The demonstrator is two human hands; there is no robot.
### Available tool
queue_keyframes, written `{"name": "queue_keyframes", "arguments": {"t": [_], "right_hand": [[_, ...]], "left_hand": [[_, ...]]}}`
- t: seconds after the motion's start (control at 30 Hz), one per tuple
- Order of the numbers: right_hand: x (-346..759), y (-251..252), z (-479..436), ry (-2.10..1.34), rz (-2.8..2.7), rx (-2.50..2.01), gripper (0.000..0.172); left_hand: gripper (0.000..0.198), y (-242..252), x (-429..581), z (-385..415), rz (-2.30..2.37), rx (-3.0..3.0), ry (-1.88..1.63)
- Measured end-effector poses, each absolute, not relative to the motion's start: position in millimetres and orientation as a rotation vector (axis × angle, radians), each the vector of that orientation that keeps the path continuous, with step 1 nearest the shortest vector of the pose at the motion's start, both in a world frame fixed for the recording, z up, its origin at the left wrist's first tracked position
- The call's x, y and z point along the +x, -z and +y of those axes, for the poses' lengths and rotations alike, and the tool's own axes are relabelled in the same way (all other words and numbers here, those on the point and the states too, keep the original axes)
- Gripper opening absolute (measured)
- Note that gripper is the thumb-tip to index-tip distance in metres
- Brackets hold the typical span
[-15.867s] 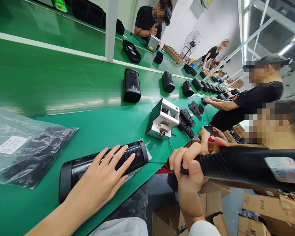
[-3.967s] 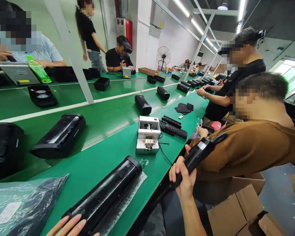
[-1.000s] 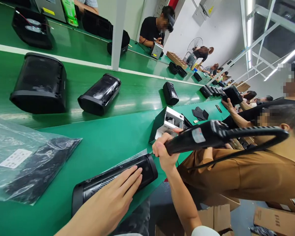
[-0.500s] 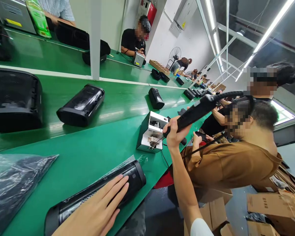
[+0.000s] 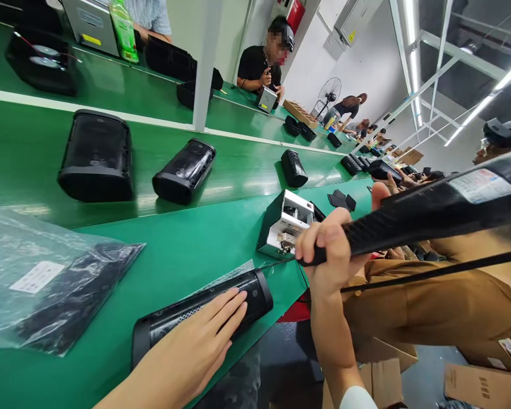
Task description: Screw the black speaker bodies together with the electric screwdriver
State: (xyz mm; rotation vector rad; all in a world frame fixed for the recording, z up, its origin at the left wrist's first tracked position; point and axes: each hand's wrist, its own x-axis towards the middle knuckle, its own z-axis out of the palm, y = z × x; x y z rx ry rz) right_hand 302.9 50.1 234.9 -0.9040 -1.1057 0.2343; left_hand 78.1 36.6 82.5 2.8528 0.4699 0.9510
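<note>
A long black speaker housing (image 5: pixel 262 289) lies on the green bench at the front, with perforations and a glossy face. My left hand (image 5: pixel 210 329) rests flat on top of it, fingers stretched out and together. My right hand (image 5: pixel 330 250) is wrapped around the grip of a black electric screwdriver (image 5: pixel 417 210), held level with its cord trailing off to the right. Its thin bit points left and reaches the housing's far end; whether it touches a screw I cannot tell. Behind my right hand stands a silver and black screw feeder (image 5: pixel 283 224).
On the left lies a clear plastic bag (image 5: pixel 80 295) with dark parts inside. Several black housings, including one nearby (image 5: pixel 185 170), stand on the green conveyor (image 5: pixel 238 165). A co-worker in brown (image 5: pixel 409 289) sits close on the right. Cardboard boxes (image 5: pixel 485 383) are on the floor.
My right hand has swung the screwdriver down and toward me, bringing its bit from the screw feeder to the speaker housing. My left hand stays on the housing. The view has shifted left.
</note>
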Motion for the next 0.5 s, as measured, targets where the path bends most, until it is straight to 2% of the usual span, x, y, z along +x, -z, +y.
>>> {"name": "queue_keyframes", "arguments": {"t": [0.1, 0.2, 0.3, 0.5], "right_hand": [[280.3, -230.1, 56.2, -0.329, -1.119, -0.883, 0.024], [272.1, -221.0, 61.3, -0.406, -1.134, -0.855, 0.040], [271.6, -217.2, 62.5, -0.428, -1.121, -0.848, 0.047], [272.7, -215.4, 62.5, -0.447, -1.141, -0.947, 0.032]], "left_hand": [[0.042, -82.8, 77.7, 36.8, 0.464, 2.874, -0.946], [0.043, -80.5, 78.6, 36.8, 0.445, 2.917, -0.915], [0.046, -77.7, 79.5, 36.9, 0.419, 2.961, -0.853], [0.049, -76.4, 78.9, 36.6, 0.407, 2.996, -0.831]]}}
